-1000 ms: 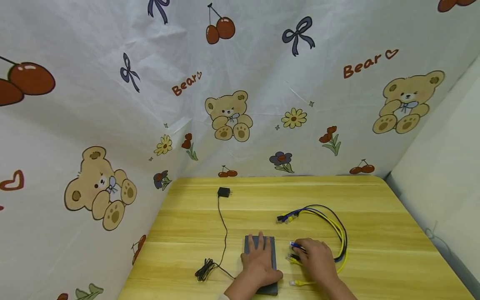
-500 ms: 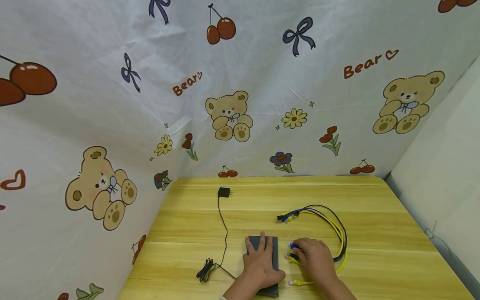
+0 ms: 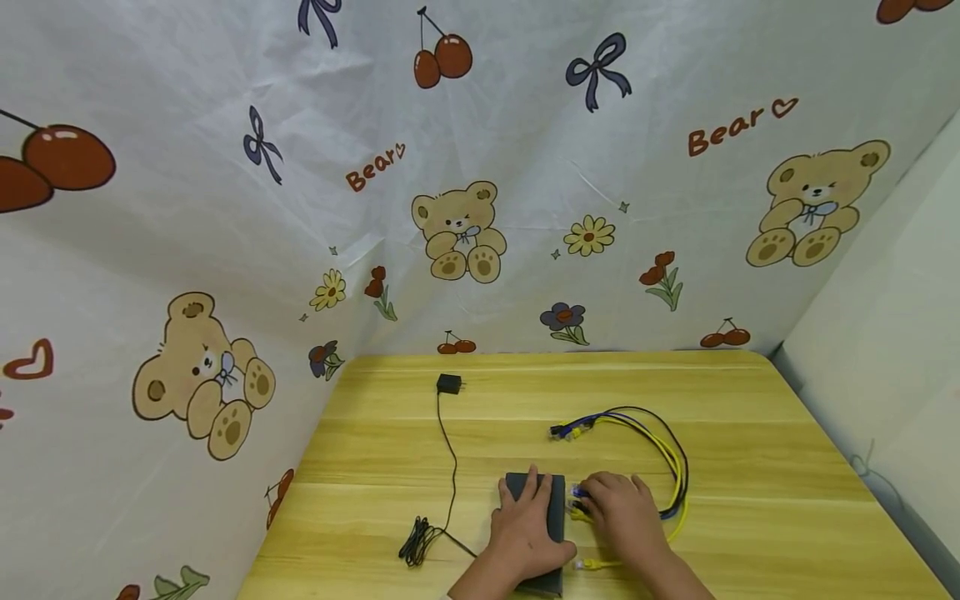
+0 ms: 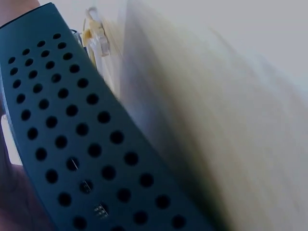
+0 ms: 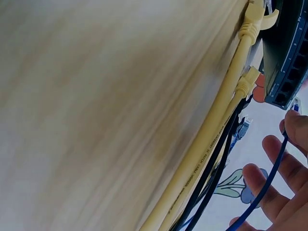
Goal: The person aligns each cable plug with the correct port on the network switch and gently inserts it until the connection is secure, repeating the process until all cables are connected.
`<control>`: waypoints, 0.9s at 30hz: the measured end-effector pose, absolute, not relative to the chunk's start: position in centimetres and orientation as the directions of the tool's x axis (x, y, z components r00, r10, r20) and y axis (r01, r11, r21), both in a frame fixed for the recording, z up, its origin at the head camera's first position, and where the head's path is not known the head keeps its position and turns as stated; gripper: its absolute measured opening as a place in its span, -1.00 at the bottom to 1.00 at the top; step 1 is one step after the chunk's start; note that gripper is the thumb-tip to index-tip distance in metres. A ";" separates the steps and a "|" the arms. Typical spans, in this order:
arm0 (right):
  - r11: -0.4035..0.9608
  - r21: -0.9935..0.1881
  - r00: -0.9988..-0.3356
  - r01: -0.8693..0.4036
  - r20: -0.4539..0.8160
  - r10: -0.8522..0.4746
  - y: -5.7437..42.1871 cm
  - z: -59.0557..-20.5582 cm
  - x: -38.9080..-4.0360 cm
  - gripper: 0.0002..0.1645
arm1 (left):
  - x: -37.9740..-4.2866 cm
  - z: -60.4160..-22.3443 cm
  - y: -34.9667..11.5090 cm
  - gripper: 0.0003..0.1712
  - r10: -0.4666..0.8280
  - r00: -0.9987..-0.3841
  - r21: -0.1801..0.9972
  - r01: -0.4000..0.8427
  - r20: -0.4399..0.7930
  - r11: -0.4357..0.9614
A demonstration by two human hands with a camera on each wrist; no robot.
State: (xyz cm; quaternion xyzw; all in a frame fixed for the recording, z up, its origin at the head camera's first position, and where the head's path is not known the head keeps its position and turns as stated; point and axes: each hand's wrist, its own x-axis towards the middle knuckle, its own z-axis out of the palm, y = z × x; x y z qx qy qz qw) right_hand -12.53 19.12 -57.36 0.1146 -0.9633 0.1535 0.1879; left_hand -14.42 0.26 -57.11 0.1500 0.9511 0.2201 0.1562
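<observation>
The black network switch [image 3: 556, 510] lies on the wooden table, its side dotted with round vent holes [image 4: 62, 115] in the left wrist view. My left hand [image 3: 525, 529] rests on its top, fingers spread and straight, thumb by the right edge. My right hand [image 3: 626, 510] pinches a blue Ethernet cable [image 5: 270, 184] behind its clear plug [image 5: 296, 105]. In the right wrist view that plug is right at the end of the row of ports [image 5: 285, 86]. Yellow plugs [image 5: 250, 24] and black cables [image 5: 211, 168] lie beside the right hand.
The cables' far ends [image 3: 567, 432] lie bunched behind the right hand. A black power adapter [image 3: 449, 383] sits at the back left, its cord running to a coiled bundle [image 3: 417, 543] left of the switch. A printed cloth [image 3: 660, 150] hangs behind the table.
My left hand and the switch have slid to the right, towards the blue plug. The right hand has shifted slightly left with the cable, and the cable bundle has moved a little with it.
</observation>
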 end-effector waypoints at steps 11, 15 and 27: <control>0.926 -0.270 -0.929 -0.264 0.331 -0.168 18.6 -57.6 -12.6 -0.80 | -14.3 -57.2 0.1 0.11 0.379 -0.898 0.485 0.235 -0.223 0.842; 0.934 -0.261 -0.937 -0.245 0.312 -0.159 18.5 -57.5 -12.9 -0.82 | -14.4 -57.2 0.0 0.10 0.386 -0.893 0.498 0.231 -0.233 0.836; 0.937 -0.256 -0.943 -0.236 0.293 -0.157 18.3 -57.2 -13.1 -0.84 | -14.4 -57.2 0.1 0.12 0.378 -0.896 0.499 0.225 -0.231 0.837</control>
